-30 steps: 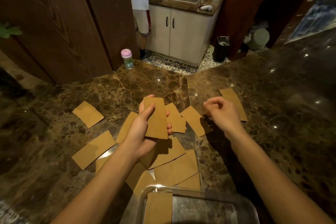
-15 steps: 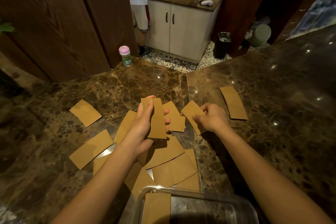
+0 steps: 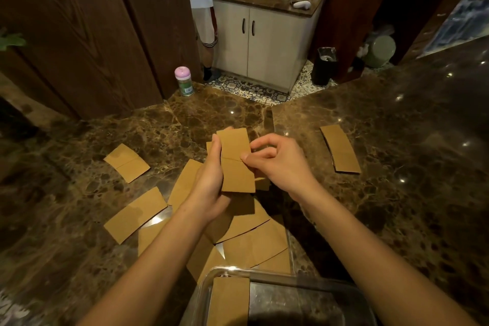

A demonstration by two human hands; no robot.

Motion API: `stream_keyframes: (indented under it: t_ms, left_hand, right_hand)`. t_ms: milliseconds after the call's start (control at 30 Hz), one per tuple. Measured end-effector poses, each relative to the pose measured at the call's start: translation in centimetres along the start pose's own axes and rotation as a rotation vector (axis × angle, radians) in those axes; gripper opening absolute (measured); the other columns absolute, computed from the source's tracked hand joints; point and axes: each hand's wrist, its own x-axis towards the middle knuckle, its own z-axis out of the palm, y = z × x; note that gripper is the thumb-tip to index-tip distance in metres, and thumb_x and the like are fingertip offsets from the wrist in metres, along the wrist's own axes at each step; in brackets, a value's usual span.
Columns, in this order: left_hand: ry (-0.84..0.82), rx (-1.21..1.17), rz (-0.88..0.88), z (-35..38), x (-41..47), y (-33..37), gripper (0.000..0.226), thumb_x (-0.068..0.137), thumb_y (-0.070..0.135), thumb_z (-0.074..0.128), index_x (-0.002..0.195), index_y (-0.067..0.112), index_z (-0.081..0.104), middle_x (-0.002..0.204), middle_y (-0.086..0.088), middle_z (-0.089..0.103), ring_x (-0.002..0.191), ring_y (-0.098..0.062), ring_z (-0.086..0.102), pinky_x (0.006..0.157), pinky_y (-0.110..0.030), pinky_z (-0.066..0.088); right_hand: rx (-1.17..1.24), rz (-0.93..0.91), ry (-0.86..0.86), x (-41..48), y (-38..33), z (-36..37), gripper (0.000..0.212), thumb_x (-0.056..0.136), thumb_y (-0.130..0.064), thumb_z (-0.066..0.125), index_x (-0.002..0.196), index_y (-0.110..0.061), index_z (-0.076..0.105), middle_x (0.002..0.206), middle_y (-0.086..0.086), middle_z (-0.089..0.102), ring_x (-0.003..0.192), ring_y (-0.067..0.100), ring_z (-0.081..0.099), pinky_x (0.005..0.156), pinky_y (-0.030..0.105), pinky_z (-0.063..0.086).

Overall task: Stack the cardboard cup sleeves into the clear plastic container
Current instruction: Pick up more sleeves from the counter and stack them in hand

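My left hand (image 3: 209,182) is shut on a small stack of flat brown cardboard cup sleeves (image 3: 236,164), held above the marble counter. My right hand (image 3: 280,164) pinches the right edge of the top sleeve of that stack. Several loose sleeves overlap on the counter below my hands (image 3: 254,241). Others lie apart at the left (image 3: 127,162), lower left (image 3: 135,214) and right (image 3: 340,149). The clear plastic container (image 3: 209,280) sits at the bottom edge with a sleeve (image 3: 229,302) lying flat inside at its left.
A pink-lidded bottle (image 3: 184,80) stands at the far counter edge by the dark wood panels. Beyond the counter a person (image 3: 201,7) stands at a sink cabinet (image 3: 264,42), with a black bin (image 3: 324,66) on the tiled floor.
My right hand took a sleeve from the counter right of the pile and carried it left onto the stack in my left hand. The stack rose slightly.
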Motion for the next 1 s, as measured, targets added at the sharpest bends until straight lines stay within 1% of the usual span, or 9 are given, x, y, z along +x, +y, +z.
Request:
stream_keyframes:
  t_ms: [133, 300, 400, 467, 567, 633, 833, 933, 1000]
  left_hand:
    - [-0.033, 0.003, 0.063, -0.3, -0.5, 0.9, 0.041, 0.103, 0.059, 0.036, 0.138, 0.048, 0.055, 0.124, -0.007, 0.073, 0.097, -0.027, 0.074, 0.067, -0.042, 0.059]
    - [-0.007, 0.016, 0.068, -1.7, -1.3, 1.5, 0.045, 0.101, 0.061, 0.04, 0.131, 0.035, 0.062, 0.11, -0.013, 0.07, 0.078, -0.024, 0.066, 0.06, -0.038, 0.052]
    - [0.061, 0.039, 0.093, -3.3, -1.8, 1.6, 0.037, 0.104, 0.057, 0.04, 0.127, 0.038, 0.062, 0.112, -0.012, 0.072, 0.083, -0.026, 0.067, 0.068, -0.042, 0.055]
    - [0.106, 0.057, 0.105, -4.4, -2.3, 1.8, 0.033, 0.105, 0.054, 0.041, 0.13, 0.043, 0.06, 0.118, -0.014, 0.073, 0.091, -0.03, 0.069, 0.074, -0.045, 0.057]
    - [0.177, 0.096, 0.102, -5.7, -3.2, 1.9, 0.03, 0.106, 0.052, 0.042, 0.128, 0.045, 0.061, 0.125, -0.017, 0.071, 0.099, -0.032, 0.068, 0.072, -0.042, 0.057]
    - [0.22, 0.098, 0.105, -6.6, -3.6, 1.7, 0.03, 0.106, 0.052, 0.043, 0.127, 0.041, 0.061, 0.126, -0.019, 0.07, 0.095, -0.03, 0.069, 0.069, -0.04, 0.056]
    - [0.28, 0.096, 0.09, -7.7, -4.9, 1.1, 0.032, 0.105, 0.052, 0.041, 0.125, 0.038, 0.062, 0.122, -0.019, 0.072, 0.093, -0.033, 0.069, 0.065, -0.039, 0.056]
    - [0.286, 0.1, 0.096, -7.4, -5.2, 0.9, 0.032, 0.106, 0.052, 0.04, 0.126, 0.038, 0.062, 0.118, -0.017, 0.074, 0.096, -0.034, 0.069, 0.067, -0.041, 0.057]
    - [0.287, 0.093, 0.105, -7.0, -5.2, 0.8, 0.033, 0.106, 0.053, 0.04, 0.126, 0.038, 0.062, 0.117, -0.017, 0.075, 0.096, -0.035, 0.07, 0.067, -0.042, 0.058]
  right_hand:
    - [-0.207, -0.137, 0.037, -0.4, -0.6, 0.4, 0.027, 0.082, -0.041, 0.087, 0.101, -0.025, 0.076, 0.083, -0.009, 0.078, 0.067, 0.001, 0.074, 0.061, 0.018, 0.059]
    - [-0.39, -0.256, 0.066, -0.7, -0.6, 1.5, 0.041, 0.078, -0.053, 0.085, 0.109, -0.03, 0.069, 0.106, -0.013, 0.063, 0.093, 0.002, 0.06, 0.073, 0.015, 0.046]
    - [-0.356, -0.273, -0.079, -1.0, 0.3, 1.8, 0.037, 0.081, -0.054, 0.081, 0.109, -0.033, 0.069, 0.106, -0.013, 0.068, 0.094, 0.005, 0.066, 0.078, 0.031, 0.059]
    - [-0.46, -0.307, -0.26, -1.3, 1.1, 1.8, 0.047, 0.079, -0.053, 0.084, 0.119, -0.034, 0.069, 0.112, -0.013, 0.069, 0.1, 0.004, 0.065, 0.086, 0.039, 0.061]
    - [-0.768, -0.335, -0.51, -1.5, 2.8, 2.0, 0.079, 0.075, -0.054, 0.086, 0.144, -0.033, 0.054, 0.142, -0.01, 0.059, 0.13, 0.01, 0.052, 0.111, 0.038, 0.046]
    - [-0.897, -0.361, -0.615, -1.8, 4.0, 2.3, 0.085, 0.075, -0.053, 0.087, 0.149, -0.03, 0.05, 0.149, -0.007, 0.054, 0.138, 0.014, 0.045, 0.116, 0.037, 0.039]
    - [-0.992, -0.44, -0.649, -2.0, 4.6, 1.9, 0.057, 0.095, -0.049, 0.069, 0.146, -0.026, 0.058, 0.146, -0.006, 0.062, 0.133, 0.015, 0.054, 0.112, 0.036, 0.043]
    - [-0.815, -0.427, -0.53, -2.6, 4.6, 1.7, 0.034, 0.105, -0.041, 0.055, 0.134, -0.028, 0.065, 0.114, -0.005, 0.075, 0.094, 0.009, 0.066, 0.084, 0.029, 0.053]
    - [-0.76, -0.458, -0.336, -2.6, 4.5, 1.5, 0.027, 0.108, -0.034, 0.05, 0.123, -0.025, 0.071, 0.101, -0.004, 0.076, 0.084, 0.01, 0.067, 0.075, 0.03, 0.053]
